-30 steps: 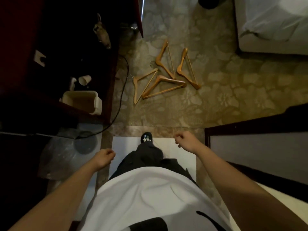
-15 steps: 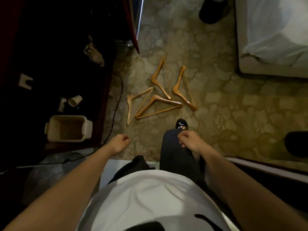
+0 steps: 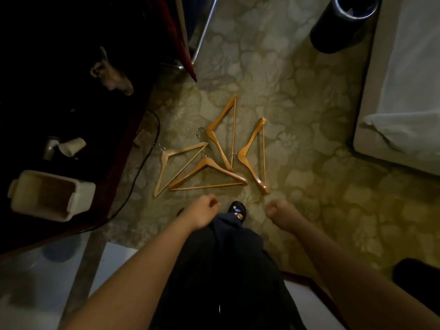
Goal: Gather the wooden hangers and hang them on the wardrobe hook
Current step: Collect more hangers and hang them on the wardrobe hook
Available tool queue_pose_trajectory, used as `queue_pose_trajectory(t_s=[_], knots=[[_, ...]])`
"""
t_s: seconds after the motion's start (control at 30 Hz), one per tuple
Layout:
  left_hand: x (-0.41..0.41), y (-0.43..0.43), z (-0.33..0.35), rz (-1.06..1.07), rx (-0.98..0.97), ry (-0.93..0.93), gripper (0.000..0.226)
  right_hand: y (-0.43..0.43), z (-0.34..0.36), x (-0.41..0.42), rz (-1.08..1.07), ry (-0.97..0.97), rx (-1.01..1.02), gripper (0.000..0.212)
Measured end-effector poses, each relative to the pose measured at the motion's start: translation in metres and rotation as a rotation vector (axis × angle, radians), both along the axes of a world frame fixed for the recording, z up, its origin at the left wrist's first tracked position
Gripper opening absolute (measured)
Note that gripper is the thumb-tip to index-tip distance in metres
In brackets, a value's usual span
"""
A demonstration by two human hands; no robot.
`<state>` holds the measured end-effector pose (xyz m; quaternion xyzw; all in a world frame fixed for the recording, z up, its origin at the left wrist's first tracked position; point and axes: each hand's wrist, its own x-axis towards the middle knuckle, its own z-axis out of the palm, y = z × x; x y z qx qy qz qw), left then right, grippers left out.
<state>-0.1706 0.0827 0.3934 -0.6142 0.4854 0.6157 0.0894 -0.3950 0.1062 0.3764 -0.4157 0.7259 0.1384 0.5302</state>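
Several wooden hangers lie on the patterned carpet ahead of me. A pale hanger [image 3: 166, 163] is at the left, partly under an orange hanger [image 3: 214, 167] in the middle. Another hanger [image 3: 220, 129] lies behind them and one more hanger [image 3: 252, 156] at the right. My left hand [image 3: 204, 210] hangs just short of the middle hanger, fingers curled into a loose fist, holding nothing. My right hand [image 3: 278, 210] is also a loose empty fist, near the right hanger's lower end. No wardrobe hook is visible.
A dark wooden cabinet [image 3: 114, 186] edge runs along the left, with a cream bin [image 3: 50, 196], paper cups [image 3: 71, 146] and a black cable [image 3: 142, 163] beside it. A black cylindrical bin [image 3: 342, 25] stands at the back. A bed [image 3: 404, 91] fills the right side. My shoe [image 3: 237, 209] is below the hangers.
I have stepped forward, so the hangers are closer and lower in view. Both hands stay in loose fists and have come nearer to the hangers.
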Motion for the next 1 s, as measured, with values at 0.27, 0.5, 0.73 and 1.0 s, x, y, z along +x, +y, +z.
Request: queue_pose_trajectory(t_s=[0.27,0.5,0.73,1.0], knots=[[0.022,-0.082,-0.111,0.091,-0.028,-0.071,0.023,-0.109,-0.111,0.055,0.123,-0.112,-0.023,0.018],[0.056,-0.099,-0.257,0.085,0.001,-0.177,0.027,-0.145,-0.263,0.098,0.067,-0.077,-0.035,0.025],[0.056,-0.109,-0.445,0.054,-0.031,-0.294,0.05,-0.163,-0.452,0.128,0.226,-0.026,-0.148,0.041],[0.046,-0.112,-0.581,0.079,-0.079,-0.403,0.069,-0.161,-0.579,0.146,0.462,0.1,-0.207,0.062]])
